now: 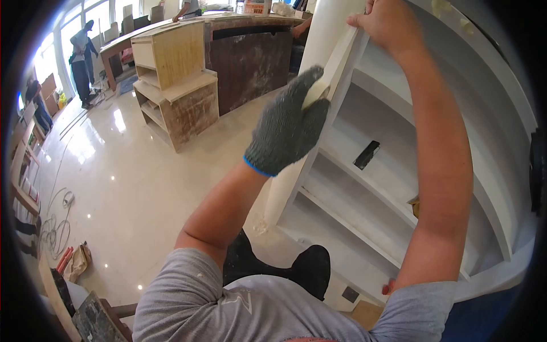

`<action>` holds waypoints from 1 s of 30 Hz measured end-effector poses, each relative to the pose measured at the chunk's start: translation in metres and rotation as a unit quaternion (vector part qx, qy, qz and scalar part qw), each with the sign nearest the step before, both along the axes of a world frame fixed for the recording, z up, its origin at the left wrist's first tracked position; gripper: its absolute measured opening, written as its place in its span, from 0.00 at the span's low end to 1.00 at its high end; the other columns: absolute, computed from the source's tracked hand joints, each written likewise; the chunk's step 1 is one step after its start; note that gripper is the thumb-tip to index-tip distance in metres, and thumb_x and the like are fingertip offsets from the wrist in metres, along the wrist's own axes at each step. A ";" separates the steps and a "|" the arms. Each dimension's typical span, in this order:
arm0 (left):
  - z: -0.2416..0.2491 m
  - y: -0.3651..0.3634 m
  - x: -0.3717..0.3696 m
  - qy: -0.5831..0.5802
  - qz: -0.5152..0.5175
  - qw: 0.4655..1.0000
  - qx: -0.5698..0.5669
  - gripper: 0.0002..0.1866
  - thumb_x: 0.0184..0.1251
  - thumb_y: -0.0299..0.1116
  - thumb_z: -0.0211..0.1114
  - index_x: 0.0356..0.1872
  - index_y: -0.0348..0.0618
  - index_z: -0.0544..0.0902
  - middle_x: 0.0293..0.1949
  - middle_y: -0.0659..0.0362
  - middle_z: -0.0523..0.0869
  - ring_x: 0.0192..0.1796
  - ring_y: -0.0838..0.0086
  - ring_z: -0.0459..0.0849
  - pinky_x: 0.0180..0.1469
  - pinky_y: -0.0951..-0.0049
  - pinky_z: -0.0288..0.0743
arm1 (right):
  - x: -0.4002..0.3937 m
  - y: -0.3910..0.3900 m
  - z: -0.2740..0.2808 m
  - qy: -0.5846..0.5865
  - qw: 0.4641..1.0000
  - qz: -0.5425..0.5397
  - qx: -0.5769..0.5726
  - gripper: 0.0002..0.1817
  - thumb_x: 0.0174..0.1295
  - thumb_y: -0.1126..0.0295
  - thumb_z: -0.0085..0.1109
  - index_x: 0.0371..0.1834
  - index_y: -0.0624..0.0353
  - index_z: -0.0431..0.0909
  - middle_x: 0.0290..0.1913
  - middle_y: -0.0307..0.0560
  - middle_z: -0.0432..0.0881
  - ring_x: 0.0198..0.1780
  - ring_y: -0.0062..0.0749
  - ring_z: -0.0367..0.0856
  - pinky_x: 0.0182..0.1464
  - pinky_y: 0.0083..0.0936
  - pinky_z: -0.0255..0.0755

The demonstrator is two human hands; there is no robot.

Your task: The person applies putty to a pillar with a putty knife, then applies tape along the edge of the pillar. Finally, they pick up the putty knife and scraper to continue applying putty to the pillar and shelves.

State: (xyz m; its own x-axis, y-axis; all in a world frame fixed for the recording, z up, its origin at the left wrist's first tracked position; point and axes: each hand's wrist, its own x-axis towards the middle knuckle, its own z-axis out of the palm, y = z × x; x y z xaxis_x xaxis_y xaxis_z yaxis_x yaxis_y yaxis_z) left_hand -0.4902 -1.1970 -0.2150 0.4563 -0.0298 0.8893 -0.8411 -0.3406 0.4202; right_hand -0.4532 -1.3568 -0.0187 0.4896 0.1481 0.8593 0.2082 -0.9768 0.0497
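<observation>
Tile floor, pale and glossy, spreads toward nine o'clock, with cable coiled beyond and stacked cabinets at eleven. At twelve, the gloved left hand closes partway around a pale piece by the white shelving unit's edge. At one, the bare right hand touches that edge; its closure can't be told.

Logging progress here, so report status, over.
Left hand, gloved, around pale piece at shelf unit's edge. Right hand, bare, at same edge, farther up. Dark oblong inside unit, clear of both hands.
</observation>
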 end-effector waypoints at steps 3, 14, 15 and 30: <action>-0.042 0.003 -0.004 0.012 0.006 1.000 0.013 0.23 0.72 0.33 0.63 0.64 0.35 0.76 0.62 0.43 0.82 0.61 0.51 0.83 0.63 0.61 0.76 | 0.003 -0.001 0.000 -0.010 1.000 -0.002 -0.008 0.21 0.42 0.62 0.82 0.28 0.66 0.81 0.33 0.64 0.84 0.37 0.58 0.84 0.43 0.46 0.77; -0.092 -0.011 0.008 0.342 -0.087 0.921 -0.162 0.20 0.74 0.40 0.64 0.57 0.33 0.80 0.26 0.56 0.82 0.25 0.77 0.80 0.29 0.71 0.76 | 0.003 -0.005 -0.001 0.009 0.999 0.032 -0.009 0.20 0.41 0.64 0.82 0.26 0.66 0.79 0.30 0.64 0.83 0.35 0.58 0.83 0.41 0.44 0.76; -0.093 -0.012 0.010 0.356 -0.121 0.905 -0.200 0.20 0.73 0.39 0.64 0.55 0.32 0.81 0.25 0.57 0.81 0.23 0.77 0.79 0.28 0.71 0.76 | 0.002 -0.006 0.000 0.001 0.999 0.033 -0.016 0.20 0.41 0.64 0.82 0.26 0.66 0.80 0.30 0.64 0.83 0.35 0.58 0.83 0.42 0.45 0.76; -0.088 -0.010 0.067 0.384 -0.184 0.905 0.003 0.20 0.70 0.45 0.67 0.38 0.32 0.82 0.23 0.57 0.81 0.22 0.76 0.79 0.28 0.74 0.80 | -0.005 -0.002 0.001 0.018 1.000 -0.011 -0.019 0.21 0.45 0.60 0.81 0.31 0.65 0.83 0.36 0.65 0.86 0.40 0.58 0.86 0.48 0.44 0.78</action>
State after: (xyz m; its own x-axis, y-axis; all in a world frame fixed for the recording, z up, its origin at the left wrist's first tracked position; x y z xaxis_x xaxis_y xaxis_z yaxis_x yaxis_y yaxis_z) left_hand -0.4228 -1.2074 -0.3033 0.8981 -0.3086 0.3132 -0.3586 -0.1017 0.9279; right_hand -0.4581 -1.3584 -0.0175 0.5244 0.1689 0.8345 0.1884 -0.9788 0.0797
